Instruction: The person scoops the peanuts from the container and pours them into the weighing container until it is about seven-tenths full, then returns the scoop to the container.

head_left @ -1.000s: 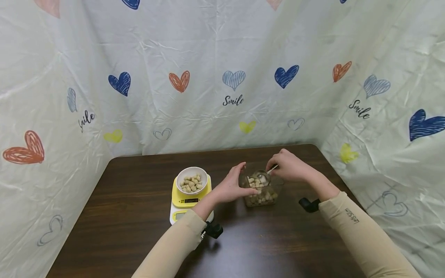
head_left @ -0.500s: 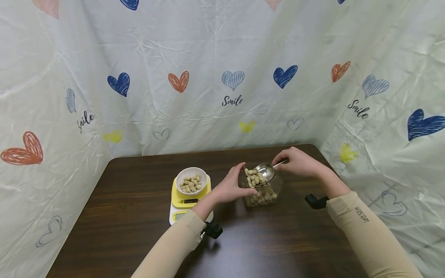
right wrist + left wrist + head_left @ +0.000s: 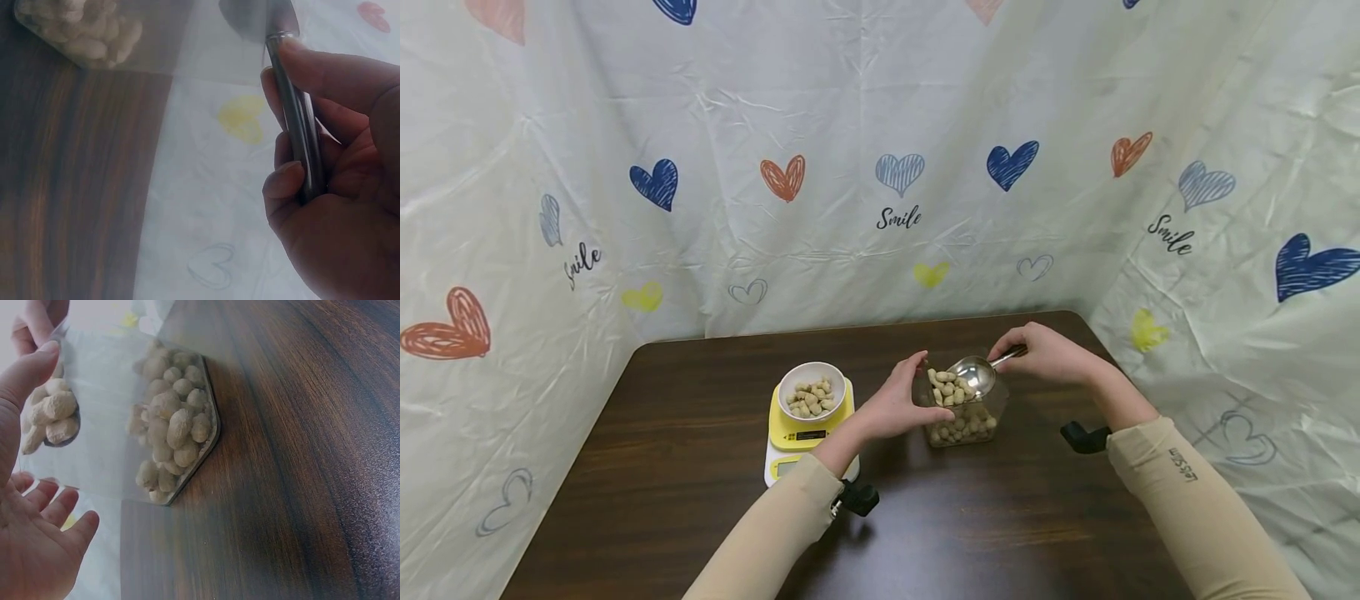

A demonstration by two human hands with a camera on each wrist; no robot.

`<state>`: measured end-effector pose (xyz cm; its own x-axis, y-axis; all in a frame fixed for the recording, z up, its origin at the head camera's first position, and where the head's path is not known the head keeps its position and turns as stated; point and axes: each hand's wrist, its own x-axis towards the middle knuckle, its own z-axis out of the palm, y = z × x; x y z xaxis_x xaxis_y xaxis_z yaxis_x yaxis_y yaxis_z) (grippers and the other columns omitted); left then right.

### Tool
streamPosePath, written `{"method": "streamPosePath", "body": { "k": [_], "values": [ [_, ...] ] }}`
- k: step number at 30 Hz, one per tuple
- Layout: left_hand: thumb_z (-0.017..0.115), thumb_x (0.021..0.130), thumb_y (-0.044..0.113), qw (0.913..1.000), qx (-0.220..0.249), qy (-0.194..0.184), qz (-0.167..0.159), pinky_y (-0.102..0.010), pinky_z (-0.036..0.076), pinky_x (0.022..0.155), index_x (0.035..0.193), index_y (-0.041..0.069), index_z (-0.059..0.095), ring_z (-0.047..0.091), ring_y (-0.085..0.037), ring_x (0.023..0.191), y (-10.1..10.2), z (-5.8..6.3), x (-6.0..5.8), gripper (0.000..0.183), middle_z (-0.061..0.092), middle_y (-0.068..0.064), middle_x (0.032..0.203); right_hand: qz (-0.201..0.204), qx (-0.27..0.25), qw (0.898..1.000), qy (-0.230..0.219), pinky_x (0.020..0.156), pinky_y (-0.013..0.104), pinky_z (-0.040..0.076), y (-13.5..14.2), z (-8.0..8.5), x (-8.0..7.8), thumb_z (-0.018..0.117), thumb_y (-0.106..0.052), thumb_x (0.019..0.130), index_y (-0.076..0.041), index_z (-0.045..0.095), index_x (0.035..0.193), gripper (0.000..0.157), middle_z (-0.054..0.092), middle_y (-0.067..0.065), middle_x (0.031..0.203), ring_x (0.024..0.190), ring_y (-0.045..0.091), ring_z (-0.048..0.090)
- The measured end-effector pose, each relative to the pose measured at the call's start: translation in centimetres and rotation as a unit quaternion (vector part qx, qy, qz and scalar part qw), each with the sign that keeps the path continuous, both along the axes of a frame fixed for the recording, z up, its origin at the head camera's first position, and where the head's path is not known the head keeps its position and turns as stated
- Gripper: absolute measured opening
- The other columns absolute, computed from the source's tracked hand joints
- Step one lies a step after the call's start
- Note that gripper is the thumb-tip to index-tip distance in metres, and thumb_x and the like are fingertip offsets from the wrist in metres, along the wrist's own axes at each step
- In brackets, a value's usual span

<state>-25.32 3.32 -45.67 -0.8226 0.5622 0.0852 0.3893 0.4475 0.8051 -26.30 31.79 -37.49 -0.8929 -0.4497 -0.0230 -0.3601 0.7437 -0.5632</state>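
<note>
My left hand point(image 3: 895, 408) grips the upper part of a clear plastic container point(image 3: 992, 410), thumb on the near side and fingers on the far side. Unshelled peanuts point(image 3: 175, 425) fill its lower part in the left wrist view. A metal scoop point(image 3: 979, 379) is held by its handle in my right hand point(image 3: 1047, 354), the fingers wrapped round it in the right wrist view. The scoop's bowl is at the container's mouth, tilted to the left, with peanuts point(image 3: 947, 388) heaped at its front. To the left, a white bowl point(image 3: 812, 370) with peanuts rests on a yellow and white kitchen scale point(image 3: 793, 437).
A dark wooden table point(image 3: 685, 450) carries everything. Behind it and on both sides hangs a white curtain point(image 3: 835, 275) printed with hearts and words. My left forearm crosses close to the scale's right edge and partly covers it.
My right hand has raised the scoop from inside the container to its mouth, slightly to the right, and it now carries peanuts. My left hand stays on the container; bowl and scale look unchanged.
</note>
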Motion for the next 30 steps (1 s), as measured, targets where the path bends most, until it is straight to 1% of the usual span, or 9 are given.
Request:
{"method": "streamPosePath", "body": {
  "k": [4,10,12,19,24,26,30],
  "values": [
    [0.073,0.067,0.061,1.0000,0.000,-0.001,0.001,-0.037,0.036,0.098,0.148,0.030,0.011,0.034,-0.017,0.129,0.1,-0.1,0.0,0.107,0.028,0.002,0.142,-0.004,-0.001,1.000,-0.007,0.077,0.037,0.046,0.3,-0.2,0.1,0.071,-0.031,0.083,-0.025,0.070,0.097,0.016,0.065,-0.008,0.100,0.094,0.013,0.058],
    [0.073,0.066,0.062,1.0000,-0.002,0.001,0.002,-0.037,0.036,0.097,0.148,0.030,0.011,0.035,-0.017,0.128,0.2,-0.2,0.0,0.107,0.029,0.001,0.142,-0.018,-0.003,1.000,-0.009,0.077,0.037,0.045,0.8,-0.3,0.2,0.071,-0.033,0.082,-0.026,0.070,0.096,0.016,0.065,-0.010,0.101,0.095,0.013,0.058],
    [0.072,0.065,0.064,1.0000,-0.004,0.003,0.005,-0.036,0.036,0.097,0.148,0.030,0.012,0.035,-0.016,0.128,0.2,-0.2,0.0,0.108,0.029,0.002,0.141,-0.014,-0.003,1.000,-0.007,0.077,0.037,0.045,0.9,-0.3,0.1,0.071,-0.034,0.083,-0.026,0.070,0.097,0.016,0.065,-0.009,0.101,0.096,0.014,0.057],
    [0.072,0.065,0.065,1.0000,0.000,0.000,0.004,-0.037,0.037,0.097,0.148,0.031,0.011,0.034,-0.018,0.128,0.2,-0.3,0.0,0.108,0.028,0.001,0.141,-0.017,-0.011,1.000,-0.014,0.076,0.037,0.045,1.2,-0.2,0.0,0.071,-0.036,0.082,-0.027,0.070,0.096,0.016,0.064,-0.011,0.101,0.095,0.013,0.057],
    [0.073,0.065,0.063,1.0000,0.003,0.005,0.005,-0.037,0.036,0.097,0.148,0.029,0.012,0.035,-0.018,0.128,0.2,-0.2,0.0,0.109,0.029,-0.001,0.142,-0.001,-0.026,1.000,-0.016,0.077,0.037,0.046,1.2,-0.5,-0.1,0.070,-0.034,0.083,-0.026,0.070,0.097,0.017,0.064,-0.009,0.102,0.096,0.013,0.057],
    [0.073,0.065,0.062,1.0000,0.004,0.007,0.005,-0.036,0.036,0.098,0.148,0.028,0.012,0.035,-0.017,0.128,0.2,-0.2,0.0,0.108,0.029,-0.001,0.142,0.004,-0.029,0.999,-0.017,0.077,0.037,0.046,1.2,-0.7,-0.2,0.070,-0.034,0.083,-0.025,0.070,0.098,0.017,0.064,-0.010,0.103,0.096,0.013,0.057],
    [0.074,0.066,0.060,0.9999,0.003,0.008,0.006,-0.035,0.036,0.097,0.148,0.028,0.013,0.035,-0.013,0.127,0.2,-0.1,0.1,0.108,0.029,0.001,0.141,0.001,-0.031,0.999,-0.020,0.077,0.037,0.046,1.3,-0.8,-0.2,0.070,-0.034,0.083,-0.026,0.070,0.097,0.016,0.064,-0.010,0.102,0.095,0.013,0.057]
  ]
}}
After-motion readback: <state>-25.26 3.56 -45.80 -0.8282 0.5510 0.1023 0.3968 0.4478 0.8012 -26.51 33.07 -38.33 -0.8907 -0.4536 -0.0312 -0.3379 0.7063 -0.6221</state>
